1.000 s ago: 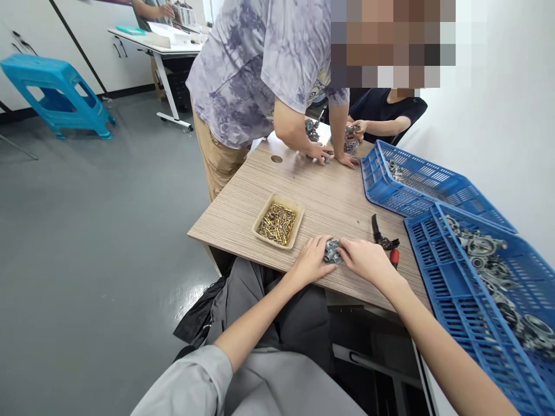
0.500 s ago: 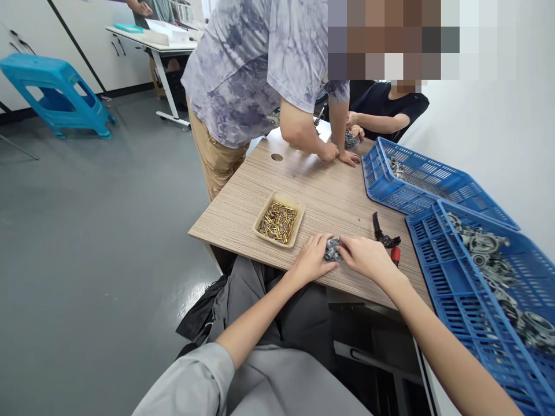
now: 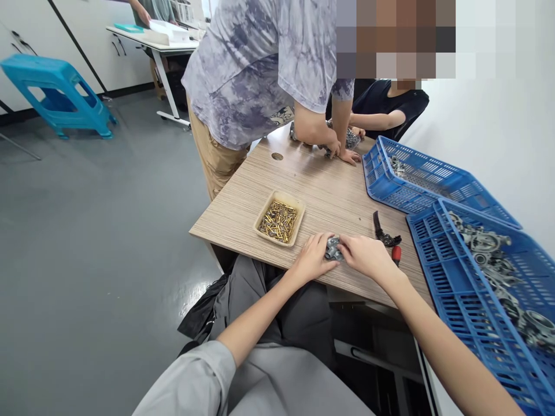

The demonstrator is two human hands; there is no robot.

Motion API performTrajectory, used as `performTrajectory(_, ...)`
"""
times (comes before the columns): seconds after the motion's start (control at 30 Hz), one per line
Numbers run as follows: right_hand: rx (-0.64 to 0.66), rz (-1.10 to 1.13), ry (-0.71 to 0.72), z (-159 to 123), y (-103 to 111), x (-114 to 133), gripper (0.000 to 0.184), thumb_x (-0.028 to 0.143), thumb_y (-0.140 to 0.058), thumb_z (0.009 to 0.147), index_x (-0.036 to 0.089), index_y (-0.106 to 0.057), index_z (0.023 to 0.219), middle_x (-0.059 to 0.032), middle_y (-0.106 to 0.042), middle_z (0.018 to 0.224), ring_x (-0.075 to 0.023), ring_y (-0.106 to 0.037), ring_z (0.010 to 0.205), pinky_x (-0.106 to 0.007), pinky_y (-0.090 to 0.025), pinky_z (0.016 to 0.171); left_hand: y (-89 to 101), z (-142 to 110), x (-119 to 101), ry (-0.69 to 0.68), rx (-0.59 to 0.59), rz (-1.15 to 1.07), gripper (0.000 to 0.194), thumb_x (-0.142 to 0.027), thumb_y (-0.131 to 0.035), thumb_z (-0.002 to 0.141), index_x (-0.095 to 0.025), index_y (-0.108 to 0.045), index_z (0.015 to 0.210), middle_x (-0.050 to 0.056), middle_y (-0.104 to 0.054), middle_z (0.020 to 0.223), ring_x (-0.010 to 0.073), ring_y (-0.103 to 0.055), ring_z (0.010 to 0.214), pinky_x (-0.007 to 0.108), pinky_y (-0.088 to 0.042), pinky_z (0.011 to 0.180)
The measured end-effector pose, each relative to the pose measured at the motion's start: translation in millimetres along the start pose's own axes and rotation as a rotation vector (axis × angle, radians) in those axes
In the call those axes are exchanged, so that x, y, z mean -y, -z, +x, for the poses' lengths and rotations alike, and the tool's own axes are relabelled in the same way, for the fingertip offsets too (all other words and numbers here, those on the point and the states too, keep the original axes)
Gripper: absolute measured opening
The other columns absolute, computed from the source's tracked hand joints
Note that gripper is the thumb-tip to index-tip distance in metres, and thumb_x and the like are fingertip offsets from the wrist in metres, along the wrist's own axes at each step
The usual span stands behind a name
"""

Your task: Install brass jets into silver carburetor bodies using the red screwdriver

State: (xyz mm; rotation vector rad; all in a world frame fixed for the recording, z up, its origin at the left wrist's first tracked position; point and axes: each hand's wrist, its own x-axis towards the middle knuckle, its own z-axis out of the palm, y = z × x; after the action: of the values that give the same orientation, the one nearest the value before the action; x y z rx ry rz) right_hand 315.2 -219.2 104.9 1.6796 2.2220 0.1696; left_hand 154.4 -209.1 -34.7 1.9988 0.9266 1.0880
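Observation:
A small grey cast-metal part, which looks like a carburetor body (image 3: 333,248), rests on the table near its front edge. My left hand (image 3: 313,257) grips it from the left, thumb at the near side and fingers at the far side. From the right, my right hand (image 3: 363,254) pinches at its edge; whether those fingertips also hold a small piece is hidden. Left of the hands stands a cream tray (image 3: 257,230) with many small brass-coloured pieces (image 3: 280,221). Right of them lie a black tool-like object (image 3: 384,232) and a red handle (image 3: 396,253).
Two blue plastic crates (image 3: 422,231) (image 3: 376,179) hold grey metal parts along the right side. Across the wooden table (image 3: 234,214), a person in a tie-dye shirt (image 3: 255,75) leans over, beside a seated person in black (image 3: 390,112). A blue stool (image 3: 56,86) stands far left.
My hands and the part between them have stayed almost in place. The leaning person's arm has shifted slightly right, and grey metal parts now show beside it.

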Motion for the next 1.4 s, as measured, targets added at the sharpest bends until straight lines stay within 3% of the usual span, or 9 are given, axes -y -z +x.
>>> performTrajectory(1.03,-0.007,0.027,0.052,2.2,-4.8,-4.1,0.022,0.033,-0.054,0.112,0.021,-0.072,0.114,-0.0097,-0.082,0.107,-0.0262,-0.077,0.094,-0.033,-0.035,0.070,2.7,-1.8,-3.9,0.017,0.007,-0.024,0.077,-0.033,-0.085,0.088,-0.021,-0.047,0.154,0.015,-0.060,0.152,0.0358,-0.057,0.140,0.054,-0.047,0.122)
performTrajectory(1.4,-0.024,-0.010,0.056,3.1,-1.2,-1.0,0.029,0.032,-0.049,0.114,0.020,-0.075,0.110,-0.0116,-0.084,0.103,-0.0276,-0.078,0.093,-0.035,-0.039,0.077,4.0,-1.3,-5.6,0.013,0.007,-0.008,0.075,-0.034,-0.085,0.088,-0.021,-0.048,0.153,0.015,-0.062,0.149,0.0361,-0.058,0.138,0.054,-0.047,0.121)
